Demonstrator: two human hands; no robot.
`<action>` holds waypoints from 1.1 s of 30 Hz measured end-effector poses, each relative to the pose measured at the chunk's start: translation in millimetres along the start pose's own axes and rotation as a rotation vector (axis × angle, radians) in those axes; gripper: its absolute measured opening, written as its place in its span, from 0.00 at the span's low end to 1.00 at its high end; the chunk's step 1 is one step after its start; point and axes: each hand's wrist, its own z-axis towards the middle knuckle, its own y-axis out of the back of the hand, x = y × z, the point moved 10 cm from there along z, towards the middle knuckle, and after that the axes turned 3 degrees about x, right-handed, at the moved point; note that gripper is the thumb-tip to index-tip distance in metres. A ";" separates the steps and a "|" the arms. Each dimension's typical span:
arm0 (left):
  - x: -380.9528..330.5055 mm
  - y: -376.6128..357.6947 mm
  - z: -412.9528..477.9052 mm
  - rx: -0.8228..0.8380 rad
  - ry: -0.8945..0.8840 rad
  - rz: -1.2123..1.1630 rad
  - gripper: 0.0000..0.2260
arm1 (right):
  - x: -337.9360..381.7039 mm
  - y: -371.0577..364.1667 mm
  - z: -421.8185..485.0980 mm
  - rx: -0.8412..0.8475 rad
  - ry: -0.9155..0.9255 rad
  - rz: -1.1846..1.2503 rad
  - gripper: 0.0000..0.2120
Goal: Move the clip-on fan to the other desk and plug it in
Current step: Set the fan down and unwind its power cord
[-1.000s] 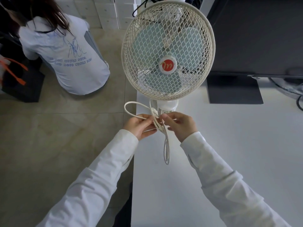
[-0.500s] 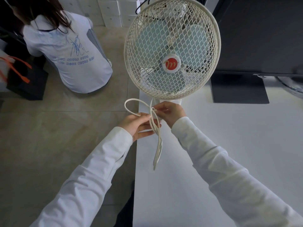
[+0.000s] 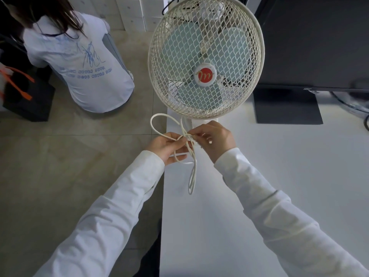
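Note:
A cream clip-on fan point(image 3: 205, 56) with pale blue blades and a red centre badge stands at the left edge of a white desk point(image 3: 279, 176). Its base is hidden behind my hands. The fan's white cord point(image 3: 192, 176) is bundled in loops just below the fan. My left hand point(image 3: 165, 148) grips the looped cord from the left. My right hand point(image 3: 213, 139) pinches the cord at the crossing of the loops. One loop arcs up to the left over the floor, another hangs down over the desk.
A black monitor point(image 3: 311, 43) on a black stand point(image 3: 287, 106) sits right of the fan, with dark cables point(image 3: 357, 108) at the far right. On the tiled floor at the left, a person in a white shirt point(image 3: 83, 62) crouches beside a black box point(image 3: 26, 100).
My right hand has moved down from under the fan to the crossing of the loops. The hanging loops have shifted slightly and a small extra loop now lies by my left hand.

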 end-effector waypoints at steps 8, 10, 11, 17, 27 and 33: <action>-5.5 2.5 -4.5 -0.029 -0.042 0.010 0.08 | 2.4 -2.9 -16.3 0.009 -0.052 0.064 0.15; -7.0 0.6 -6.2 -0.024 -0.048 0.028 0.09 | 3.8 -5.2 -17.9 0.007 -0.053 0.024 0.13; -7.7 -0.4 -7.6 -0.016 -0.053 0.032 0.09 | 3.9 -6.5 -18.3 0.007 -0.058 0.010 0.11; -9.1 -3.4 -12.6 0.058 -0.076 -0.005 0.09 | -13.1 -4.7 -19.8 -0.028 -0.197 0.133 0.12; -6.8 10.6 -15.7 0.035 -0.087 -0.098 0.09 | -41.7 3.1 -24.2 -0.109 -0.370 0.418 0.18; -11.4 15.2 -17.9 0.004 -0.103 -0.074 0.09 | -40.1 4.3 -25.4 -0.023 -0.337 0.179 0.07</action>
